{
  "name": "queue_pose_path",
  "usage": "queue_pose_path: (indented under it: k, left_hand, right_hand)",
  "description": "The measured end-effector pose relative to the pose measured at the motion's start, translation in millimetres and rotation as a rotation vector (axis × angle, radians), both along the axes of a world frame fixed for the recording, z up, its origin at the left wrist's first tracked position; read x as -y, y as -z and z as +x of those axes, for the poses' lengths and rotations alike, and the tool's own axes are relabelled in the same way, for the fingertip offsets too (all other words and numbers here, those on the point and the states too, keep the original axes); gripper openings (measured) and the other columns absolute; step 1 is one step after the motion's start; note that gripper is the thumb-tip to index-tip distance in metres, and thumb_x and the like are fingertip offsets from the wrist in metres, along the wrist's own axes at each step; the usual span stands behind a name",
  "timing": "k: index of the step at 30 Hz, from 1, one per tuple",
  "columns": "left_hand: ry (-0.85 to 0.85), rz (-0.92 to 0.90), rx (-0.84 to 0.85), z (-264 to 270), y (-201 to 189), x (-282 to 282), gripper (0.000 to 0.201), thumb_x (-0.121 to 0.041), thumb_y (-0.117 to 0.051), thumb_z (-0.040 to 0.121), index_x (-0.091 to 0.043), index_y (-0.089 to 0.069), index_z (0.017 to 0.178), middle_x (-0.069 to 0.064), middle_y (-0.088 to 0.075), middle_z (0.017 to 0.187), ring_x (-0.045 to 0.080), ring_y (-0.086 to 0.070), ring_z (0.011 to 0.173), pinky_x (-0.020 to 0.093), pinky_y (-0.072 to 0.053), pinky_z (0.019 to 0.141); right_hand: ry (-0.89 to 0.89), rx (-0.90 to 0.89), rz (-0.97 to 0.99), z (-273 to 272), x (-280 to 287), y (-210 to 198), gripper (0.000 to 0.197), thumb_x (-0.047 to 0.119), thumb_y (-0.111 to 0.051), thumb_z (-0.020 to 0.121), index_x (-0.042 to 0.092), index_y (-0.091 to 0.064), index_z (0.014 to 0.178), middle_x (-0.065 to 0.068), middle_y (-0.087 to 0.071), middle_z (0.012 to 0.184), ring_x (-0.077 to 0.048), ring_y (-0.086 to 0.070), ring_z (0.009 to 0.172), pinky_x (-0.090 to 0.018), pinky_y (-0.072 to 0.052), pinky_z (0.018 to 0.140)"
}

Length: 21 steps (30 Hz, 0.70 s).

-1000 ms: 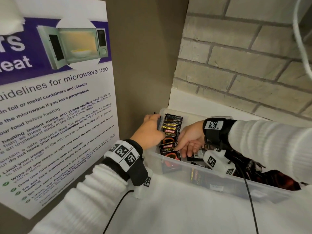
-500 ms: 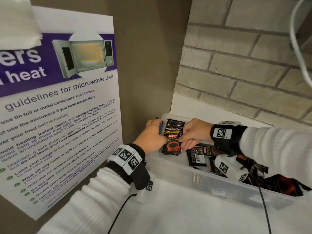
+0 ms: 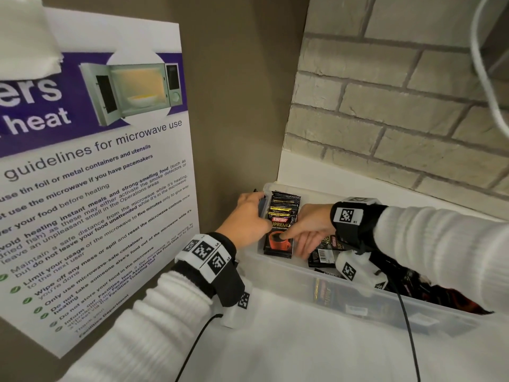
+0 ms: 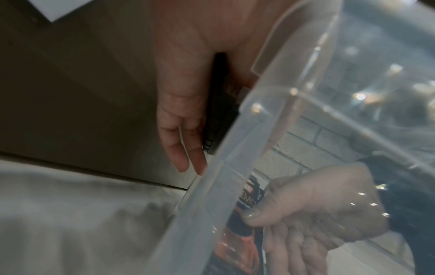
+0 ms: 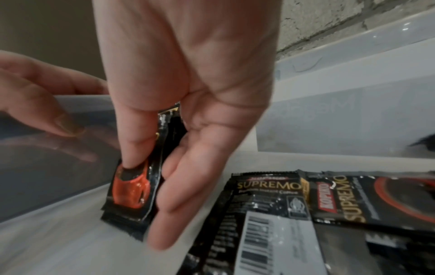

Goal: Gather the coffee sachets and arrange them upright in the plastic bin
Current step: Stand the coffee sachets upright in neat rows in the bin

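A clear plastic bin (image 3: 278, 271) stands on the white counter. At its left end, several black Kopiko Supremo sachets (image 3: 285, 208) stand upright against the end wall. My left hand (image 3: 248, 217) grips that end wall, fingers (image 4: 183, 148) down the outside and thumb (image 5: 47, 115) over the rim. My right hand (image 3: 293, 241) pinches the front sachet (image 3: 276, 245) of the row. Its thumb (image 5: 132, 148) presses on the red cup print and its fingers (image 5: 179, 186) lie on the other side. Other sachets (image 5: 270, 214) lie flat on the bin floor beside it.
A microwave guidelines poster (image 3: 96, 188) leans on the tan wall at the left, close to my left arm. A painted brick wall (image 3: 385, 119) rises behind the bin, and a white cable (image 3: 484, 78) hangs at the upper right. More sachets (image 3: 454, 296) fill the bin's right end.
My right hand took a sachet from the bin floor, carried it to the upright row and lowered it in front. My left hand stayed on the bin's end wall.
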<state>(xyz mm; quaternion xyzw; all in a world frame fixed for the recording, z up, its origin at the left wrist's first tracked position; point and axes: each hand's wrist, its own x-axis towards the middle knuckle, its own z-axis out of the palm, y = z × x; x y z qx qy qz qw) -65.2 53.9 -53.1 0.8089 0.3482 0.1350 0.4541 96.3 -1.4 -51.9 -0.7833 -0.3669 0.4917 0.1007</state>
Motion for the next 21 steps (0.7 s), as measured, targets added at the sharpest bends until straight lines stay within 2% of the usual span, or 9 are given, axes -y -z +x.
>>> queue_pose_path:
  k: [1, 3, 5, 10, 14, 18, 21]
  left_hand:
    - [-0.004, 0.000, 0.000, 0, 0, 0, 0.072, -0.007, -0.059, 0.085, -0.015, -0.022, 0.147, 0.004, -0.021, 0.145, 0.022, -0.041, 0.124, 0.042, -0.043, 0.102]
    - [-0.009, 0.003, 0.002, 0, 1, 0, 0.072, -0.007, -0.059, 0.085, -0.015, -0.023, 0.146, 0.004, -0.022, 0.145, 0.021, -0.041, 0.125, 0.040, -0.040, 0.105]
    - [-0.011, 0.003, 0.007, 0, 1, 0, 0.071, -0.007, -0.060, 0.085, -0.016, -0.024, 0.146, 0.004, -0.023, 0.144, 0.021, -0.040, 0.125, 0.035, -0.037, 0.107]
    - [-0.006, -0.009, 0.011, 0, 1, 0, 0.072, -0.006, -0.059, 0.085, -0.016, -0.023, 0.146, 0.004, -0.023, 0.144, 0.022, -0.043, 0.120, 0.042, -0.042, 0.103]
    - [0.001, -0.007, 0.023, 0, 1, 0, 0.069, -0.006, -0.058, 0.086, -0.016, -0.024, 0.145, 0.004, -0.024, 0.142, 0.015, -0.043, 0.109, 0.040, -0.046, 0.097]
    - [-0.001, -0.001, 0.016, -1, 1, 0, 0.068, -0.008, -0.057, 0.087, -0.016, -0.024, 0.146, 0.005, -0.022, 0.145, 0.023, -0.045, 0.119, 0.042, -0.044, 0.100]
    - [0.000, 0.000, 0.018, 0, 2, 0, 0.068, -0.008, -0.058, 0.087, -0.016, -0.025, 0.145, 0.004, -0.022, 0.145, 0.023, -0.042, 0.122, 0.043, -0.042, 0.103]
  right_hand:
    - [-0.028, 0.054, -0.043, 0, -2, 0, 0.044, 0.032, -0.067, 0.085, -0.004, -0.056, 0.109, -0.020, -0.069, 0.090, -0.020, -0.069, 0.061, -0.023, -0.058, 0.060]
    - [-0.077, 0.132, -0.102, -1, -4, -1, 0.042, 0.039, -0.066, 0.083, 0.001, -0.058, 0.098, -0.014, -0.069, 0.075, -0.018, -0.068, 0.054, -0.020, -0.056, 0.050]
    - [-0.087, 0.153, -0.119, -1, -5, -2, 0.039, 0.042, -0.066, 0.082, 0.004, -0.058, 0.090, -0.012, -0.069, 0.071, -0.015, -0.067, 0.049, -0.018, -0.053, 0.045]
    - [-0.089, 0.168, -0.108, 4, -4, -7, 0.038, 0.043, -0.065, 0.083, 0.006, -0.058, 0.089, -0.011, -0.069, 0.078, -0.013, -0.067, 0.051, -0.019, -0.054, 0.051]
    - [-0.098, 0.177, -0.105, 8, 0, -13, 0.037, 0.042, -0.066, 0.083, 0.006, -0.058, 0.091, -0.012, -0.070, 0.083, -0.015, -0.068, 0.056, -0.019, -0.055, 0.052]
    - [-0.167, 0.223, -0.095, 16, 7, -34, 0.033, 0.040, -0.063, 0.085, 0.009, -0.059, 0.097, -0.010, -0.071, 0.091, -0.015, -0.068, 0.060, -0.021, -0.054, 0.053]
    - [-0.234, 0.377, -0.028, 28, 23, -57, 0.028, 0.029, -0.065, 0.086, 0.008, -0.060, 0.105, -0.010, -0.069, 0.100, -0.017, -0.065, 0.071, -0.023, -0.054, 0.056]
